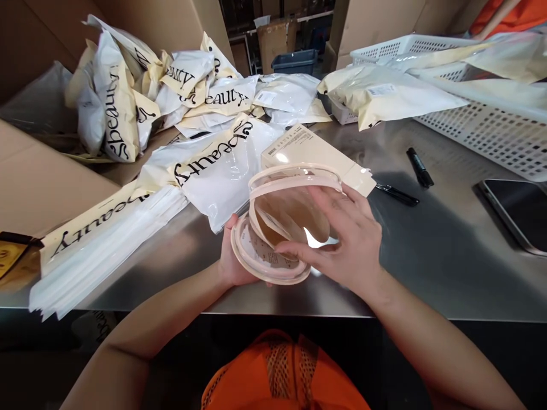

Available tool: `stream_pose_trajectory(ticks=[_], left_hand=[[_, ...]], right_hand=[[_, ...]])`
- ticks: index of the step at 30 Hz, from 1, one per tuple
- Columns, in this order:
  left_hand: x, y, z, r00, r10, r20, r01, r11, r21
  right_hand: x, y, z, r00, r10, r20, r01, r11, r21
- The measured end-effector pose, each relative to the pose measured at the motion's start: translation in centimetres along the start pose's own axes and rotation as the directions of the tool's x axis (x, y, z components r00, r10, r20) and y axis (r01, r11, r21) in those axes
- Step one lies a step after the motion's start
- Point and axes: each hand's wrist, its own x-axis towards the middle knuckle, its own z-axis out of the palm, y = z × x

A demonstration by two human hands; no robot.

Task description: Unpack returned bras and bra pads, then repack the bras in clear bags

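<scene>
Round clear plastic container with pale pink rims [294,183]: one, in two round parts, held over the near edge of the brushed-metal surface [461,273]. Upper part tilted up over the lower; brown shows through it; whether the parts are joined cannot be told. Lower part bears small print.

Left hand [236,259]: curled round the lower part's left side, thumb at the rim; remaining fingers mostly hidden beneath, their spread not visible.

Right hand [352,245]: fingers partly open, bent over the upper part's right side, thumb apart from them and lower down, holding it.

Cream cardboard carton with small print [307,149]: one, lying just behind the container.

White-and-cream plastic mailer lettered "beauty" [233,171]: left of the carton, at the far end of a fanned stack of flat white mailers [123,233].

Filled white-and-cream packages [113,102]: a heap at far left, beside brown cardboard walls [162,23].

Slim black tool [397,194]: right of the carton. Thick black marker [420,167]: beyond it. Dark-screened smartphone [519,213]: right edge.

White perforated plastic basket [487,125]: far right, packages on top.
</scene>
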Motion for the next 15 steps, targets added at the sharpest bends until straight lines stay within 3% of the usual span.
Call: stream_pose_trajectory(ticks=[3,5,8,10,12,15], left_hand=[[0.1,0.4,0.7,0.986,0.149,-0.079,-0.147,0.989,0.024],[0.5,0.6,1.1,0.924,0.339,-0.177,-0.332,0.941,0.070],[1.0,0.9,1.0,0.833,0.520,-0.186,-0.496,0.853,0.164],[1.1,1.0,0.4,0.808,0.568,-0.158,-0.522,0.814,0.255],[1.1,1.1,-0.2,0.827,0.547,-0.127,-0.484,0.809,0.332],[1.0,0.9,-0.8,0.853,0.517,-0.072,-0.452,0.800,0.394]], right_hand=[[-0.1,0.4,0.1,0.982,0.145,0.122,-0.156,0.984,0.088],[-0.1,0.7,0.2,0.960,0.182,0.214,-0.222,0.958,0.180],[0.1,1.5,0.7,0.937,0.127,0.325,-0.249,0.896,0.368],[0.1,2.0,1.3,0.923,0.097,0.372,-0.285,0.823,0.491],[0.0,2.5,2.2,0.914,0.102,0.392,-0.323,0.767,0.554],[-0.5,2.9,3.8,0.932,0.100,0.349,-0.286,0.794,0.536]])
